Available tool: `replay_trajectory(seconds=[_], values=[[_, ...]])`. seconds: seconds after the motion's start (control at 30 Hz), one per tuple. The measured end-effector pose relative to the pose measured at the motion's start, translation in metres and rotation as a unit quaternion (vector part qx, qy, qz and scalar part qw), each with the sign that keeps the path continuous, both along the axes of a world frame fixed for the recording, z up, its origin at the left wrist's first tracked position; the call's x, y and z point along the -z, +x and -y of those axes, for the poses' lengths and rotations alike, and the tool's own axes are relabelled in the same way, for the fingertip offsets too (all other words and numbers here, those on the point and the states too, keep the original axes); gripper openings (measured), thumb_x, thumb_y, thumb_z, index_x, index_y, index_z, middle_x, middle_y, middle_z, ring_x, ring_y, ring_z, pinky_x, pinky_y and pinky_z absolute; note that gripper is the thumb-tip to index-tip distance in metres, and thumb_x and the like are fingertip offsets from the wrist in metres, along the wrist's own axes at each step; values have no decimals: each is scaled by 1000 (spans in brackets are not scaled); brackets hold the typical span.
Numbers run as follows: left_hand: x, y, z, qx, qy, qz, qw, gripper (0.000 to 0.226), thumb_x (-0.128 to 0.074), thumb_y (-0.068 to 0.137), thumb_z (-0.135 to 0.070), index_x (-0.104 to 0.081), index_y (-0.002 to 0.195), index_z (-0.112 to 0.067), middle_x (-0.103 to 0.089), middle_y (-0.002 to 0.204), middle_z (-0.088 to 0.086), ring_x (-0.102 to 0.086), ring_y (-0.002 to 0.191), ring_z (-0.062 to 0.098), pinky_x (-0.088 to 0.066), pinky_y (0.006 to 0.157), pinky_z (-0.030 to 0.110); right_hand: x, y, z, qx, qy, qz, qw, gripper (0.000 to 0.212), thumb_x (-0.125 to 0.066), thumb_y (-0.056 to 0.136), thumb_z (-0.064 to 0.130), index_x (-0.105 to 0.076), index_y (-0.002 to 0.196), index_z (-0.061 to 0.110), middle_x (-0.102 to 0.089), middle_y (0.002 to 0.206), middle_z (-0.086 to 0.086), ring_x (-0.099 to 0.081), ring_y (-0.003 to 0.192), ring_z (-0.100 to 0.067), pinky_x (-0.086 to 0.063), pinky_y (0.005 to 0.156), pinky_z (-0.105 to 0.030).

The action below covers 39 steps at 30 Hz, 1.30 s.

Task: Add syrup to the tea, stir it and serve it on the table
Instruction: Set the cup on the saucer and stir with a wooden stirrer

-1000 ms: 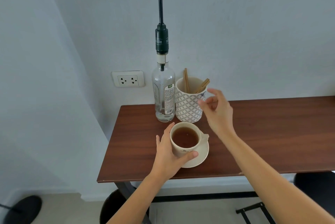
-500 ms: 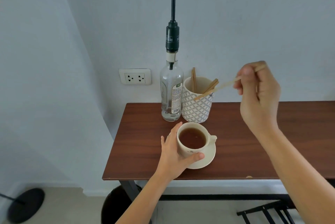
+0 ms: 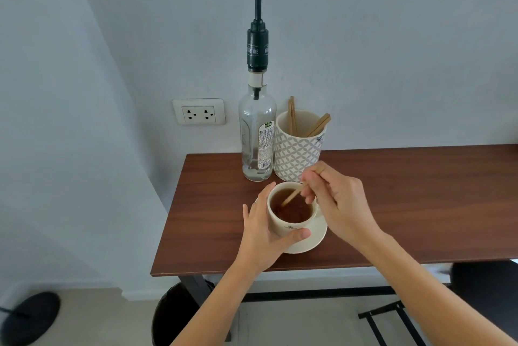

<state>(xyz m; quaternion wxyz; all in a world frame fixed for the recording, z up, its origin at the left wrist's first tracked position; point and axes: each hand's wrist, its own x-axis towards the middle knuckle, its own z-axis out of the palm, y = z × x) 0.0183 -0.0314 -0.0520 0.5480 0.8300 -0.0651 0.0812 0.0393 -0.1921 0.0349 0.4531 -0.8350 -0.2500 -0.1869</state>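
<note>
The left hand (image 3: 262, 233) grips the cream ceramic teacup (image 3: 291, 212); the right hand (image 3: 340, 205) pinches a thin wooden stirrer (image 3: 293, 194) in the tea, near the clear glass pump bottle (image 3: 258, 132) whose black collar reads "TEISSEIRE".

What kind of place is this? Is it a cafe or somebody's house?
Hard to say for sure. It looks like a small drinks corner in a plain room, a home or an office: a pump-top syrup bottle and a patterned cup of wooden stir sticks stand on a narrow wooden table against a bare wall.

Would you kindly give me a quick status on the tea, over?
Left hand gripping cup on saucer. Right hand holding wooden stirrer, tip in tea. Nothing in the way.
</note>
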Motion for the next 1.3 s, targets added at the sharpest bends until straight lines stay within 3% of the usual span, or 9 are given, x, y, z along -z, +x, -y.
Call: replay_trajectory(seconds=[0.13,0.33,0.5,0.67,0.83,0.9,1.03,1.2,1.3], values=[[0,0,0,-5,-3,-2,1000,96,-84,67,-58,-32,146,-39,-44,145,-26,-31,142,-3,6,122,51,-5,12,11,47,-59,45,996,35,-43,103,24,-57,80,0,-57,58,-8,-53,50,-26,-48,51,-45],[0,0,-1,1,2,-3,1000,96,-82,68,-59,-29,146,-40,-49,144,-20,-35,142,2,6,122,55,-2,5,-5,9,-12,-2,1000,22,-50,103,15,-63,86,10,-67,64,2,-65,63,-15,-50,59,-13],[1,0,-1,-5,1,-3,1000,95,-83,67,-60,-31,144,-42,-43,145,-27,-32,142,-2,5,122,52,-7,15,11,65,-78,40,994,32,-44,102,23,-56,80,3,-57,56,-5,-52,49,-22,-47,49,-42],[1,2,-1,0,8,-4,1000,96,-82,67,-60,-32,146,-38,-48,143,-23,-36,141,2,1,122,60,-3,5,-5,11,-24,-23,999,25,-48,103,18,-62,84,10,-68,63,1,-64,60,-13,-50,58,-16],[1,-1,0,-5,3,-4,1000,93,-83,67,-59,-35,144,-40,-43,144,-29,-32,142,-2,2,122,57,-11,17,8,59,-93,37,993,31,-44,103,23,-54,82,3,-58,57,-8,-54,50,-27,-49,52,-48],[1,-1,-1,-4,5,-2,1000,95,-82,67,-61,-34,145,-39,-43,145,-28,-32,142,-3,3,122,55,-8,13,7,37,-76,9,996,31,-42,103,26,-54,81,7,-60,56,-6,-57,50,-22,-51,53,-42],[-3,1,-3,0,11,1,1000,93,-81,66,-62,-34,144,-39,-43,141,-33,-34,141,-3,2,123,55,-7,10,-12,-7,-21,-23,999,28,-46,103,24,-60,84,10,-67,63,0,-63,62,-13,-47,60,-12],[-1,-1,0,-3,2,-5,1000,95,-83,67,-59,-34,146,-37,-44,144,-28,-33,142,-2,0,122,57,-10,20,7,57,-95,40,993,31,-43,103,23,-53,80,5,-56,55,-7,-51,47,-24,-48,48,-46],[-2,0,-1,-1,6,-4,1000,95,-82,67,-60,-31,145,-40,-48,143,-23,-37,140,1,-2,122,59,-5,12,-4,12,-39,-26,999,28,-47,103,21,-58,80,9,-65,58,-3,-62,53,-19,-54,56,-29]])
